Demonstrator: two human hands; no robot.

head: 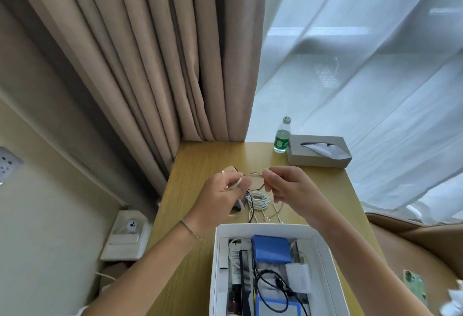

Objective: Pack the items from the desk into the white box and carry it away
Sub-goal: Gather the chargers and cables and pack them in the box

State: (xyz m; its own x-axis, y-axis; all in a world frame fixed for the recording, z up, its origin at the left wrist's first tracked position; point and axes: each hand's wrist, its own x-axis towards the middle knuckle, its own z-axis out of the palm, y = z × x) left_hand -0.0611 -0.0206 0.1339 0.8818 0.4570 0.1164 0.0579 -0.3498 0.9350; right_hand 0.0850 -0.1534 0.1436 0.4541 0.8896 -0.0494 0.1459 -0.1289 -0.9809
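Seen from the head view only: both hands raised above the middle of the wooden surface [200,165], just beyond the white box [215,265]. Left hand [220,192] curled, pinching a thin pale cable [254,176] between thumb and fingers, a ring on one finger and a thin bracelet on the wrist. Right hand [288,185] curled too, pinching the same cable at its other end, a short span stretched between the two, with a thin black cord [253,205] looping there and hanging down. Directly below, on the surface, a loose coil of white cable [260,201] with ends trailing toward the near box. Inside the box, packed close: blue pouch [271,249] at the far end, black comb [244,278] lying lengthwise on the left beside a white tube [235,265], white charger [299,278] on the right, black cable [273,290] looped across the middle. At the far right, a water bottle [282,137] upright, just beside a grey tissue box [318,151]. Behind, beige curtains [150,64] on the left, sheer white ones [375,64] on the right.
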